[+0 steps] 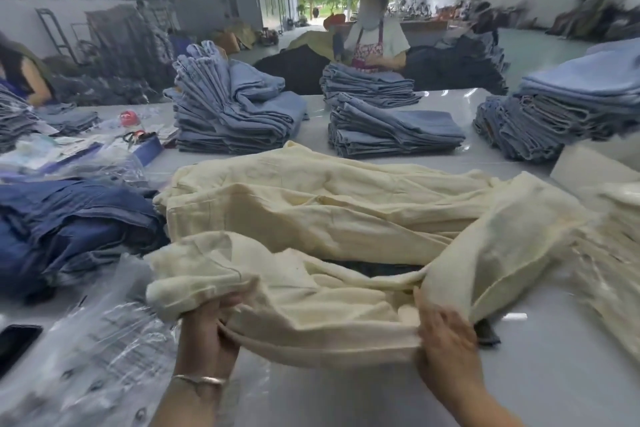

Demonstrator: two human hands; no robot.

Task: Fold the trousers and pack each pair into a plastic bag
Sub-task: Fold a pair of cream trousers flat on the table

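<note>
Cream trousers point(311, 218) in left hand point(207, 329) and right hand point(446, 333), over table point(346, 399).

bare table point(554, 374) near right, plastic bags point(86, 340) crowding left (denim stacks point(391, 130) beyond)

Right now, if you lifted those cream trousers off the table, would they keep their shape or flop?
Probably flop: the cream trousers lie creased and sag between the left hand and right hand, which both hold the near edge. They look light, since the bunched cloth lifts easily. Unlikely to slip much; the weave looks matte.
</note>
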